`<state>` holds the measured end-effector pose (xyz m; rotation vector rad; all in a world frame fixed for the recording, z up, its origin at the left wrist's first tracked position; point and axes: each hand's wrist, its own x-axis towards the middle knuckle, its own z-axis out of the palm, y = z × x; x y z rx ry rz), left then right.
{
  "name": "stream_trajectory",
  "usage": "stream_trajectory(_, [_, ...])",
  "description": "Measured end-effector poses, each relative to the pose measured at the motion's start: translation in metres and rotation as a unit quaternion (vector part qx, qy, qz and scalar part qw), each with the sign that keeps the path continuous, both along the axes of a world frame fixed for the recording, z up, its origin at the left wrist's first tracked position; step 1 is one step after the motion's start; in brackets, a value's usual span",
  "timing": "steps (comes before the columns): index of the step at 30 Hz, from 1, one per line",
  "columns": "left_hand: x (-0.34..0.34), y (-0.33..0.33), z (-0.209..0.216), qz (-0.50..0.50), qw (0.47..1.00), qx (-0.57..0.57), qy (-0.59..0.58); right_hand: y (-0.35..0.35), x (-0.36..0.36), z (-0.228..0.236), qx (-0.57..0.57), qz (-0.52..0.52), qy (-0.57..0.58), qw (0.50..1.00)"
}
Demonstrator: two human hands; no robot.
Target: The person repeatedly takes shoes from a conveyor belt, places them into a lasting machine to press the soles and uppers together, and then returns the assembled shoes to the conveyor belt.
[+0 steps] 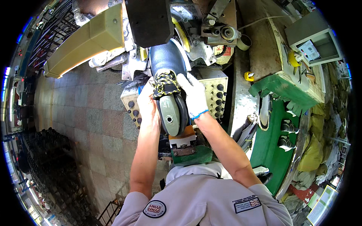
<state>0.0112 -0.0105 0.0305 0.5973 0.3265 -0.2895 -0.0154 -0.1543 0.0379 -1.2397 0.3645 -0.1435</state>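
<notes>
A dark blue shoe (166,56) on a grey-green last (168,107), toe end under the black machine plate (149,22), is clasped between left hand (148,101) and gloved right hand (195,94), best kept straight and clear of the metal brackets (201,51).

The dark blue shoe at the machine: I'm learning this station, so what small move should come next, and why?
Probably a slight nudge to centre the dark blue shoe between the metal plates: the left hand and gloved right hand hold it from both sides, its toe points between those plates, and the dark plate hides the tip, so alignment can't be confirmed.
</notes>
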Motion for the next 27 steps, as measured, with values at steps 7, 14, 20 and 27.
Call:
stream_trajectory(7, [-0.008,0.002,-0.007,-0.024,0.989,0.147,0.003,0.001,-0.003,-0.017,0.167,-0.027,0.023,0.985])
stream_trajectory(14, [-0.023,0.012,0.002,-0.132,0.989,0.060,0.029,0.015,-0.002,0.005,0.058,-0.040,-0.005,0.998])
stream_trajectory(20, [-0.020,-0.004,0.002,-0.121,0.989,0.080,0.017,0.006,0.000,-0.013,0.113,-0.064,0.062,0.990])
stream_trajectory(27, [-0.016,0.012,0.011,-0.157,0.986,0.059,0.016,-0.006,0.006,-0.025,-0.134,0.037,-0.059,0.988])
